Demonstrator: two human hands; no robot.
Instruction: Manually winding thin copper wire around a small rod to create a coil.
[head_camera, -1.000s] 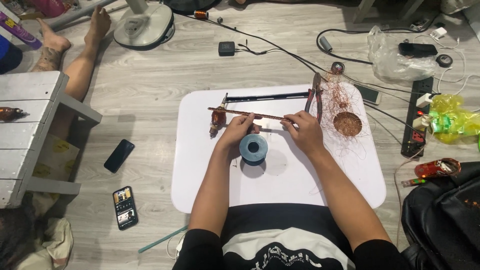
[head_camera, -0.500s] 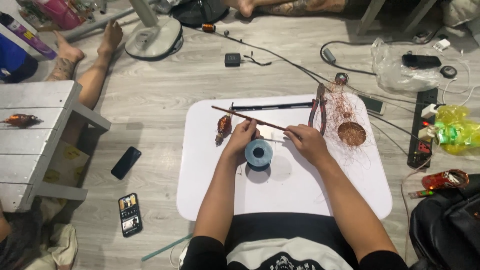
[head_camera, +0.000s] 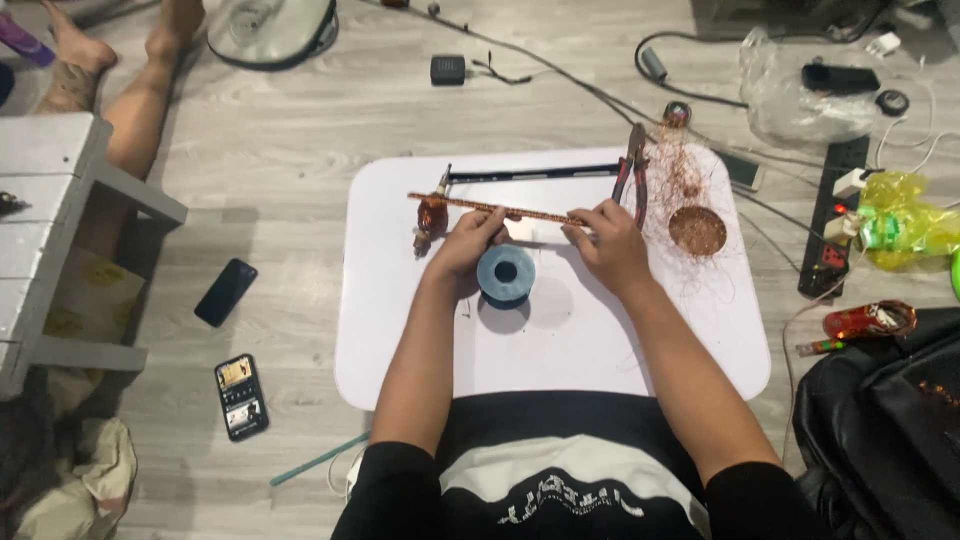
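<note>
Grey wood-look flooring everywhere, and a low white table (head_camera: 560, 350) with rounded corners sits in the middle of it, with the person sitting right up against its near edge. Both hands are on a long thin rod wrapped in copper wire (head_camera: 500, 209), which lies across the far half of the table, tilted a bit so its left end is higher. The left hand (head_camera: 468, 243) has its fingers pinched on the rod near the middle, and the right hand (head_camera: 605, 240) pinches it at the right end. Just below the hands, between them, a blue-grey spool (head_camera: 505, 275) lies flat on the table.

At the rod's left end there's a small reddish-brown motor armature (head_camera: 431, 214). Behind the rod a black metal bar (head_camera: 530, 173) runs along the far edge, and red-handled pliers (head_camera: 634, 170) lie next to the right hand. Right of that there's a loose tangle of copper wire (head_camera: 680, 180) and a round copper coil (head_camera: 697, 230).

Off the table: two phones (head_camera: 225, 292) on the floor to the left, a white bench (head_camera: 50, 240) beyond them, somebody else's bare legs (head_camera: 140, 110) at the top left, a fan base (head_camera: 272, 30), a black power strip (head_camera: 832, 215) on the right with cables trailing about, a clear plastic bag (head_camera: 800, 85) with dark bits inside, and a black backpack (head_camera: 890, 420) bottom right.
</note>
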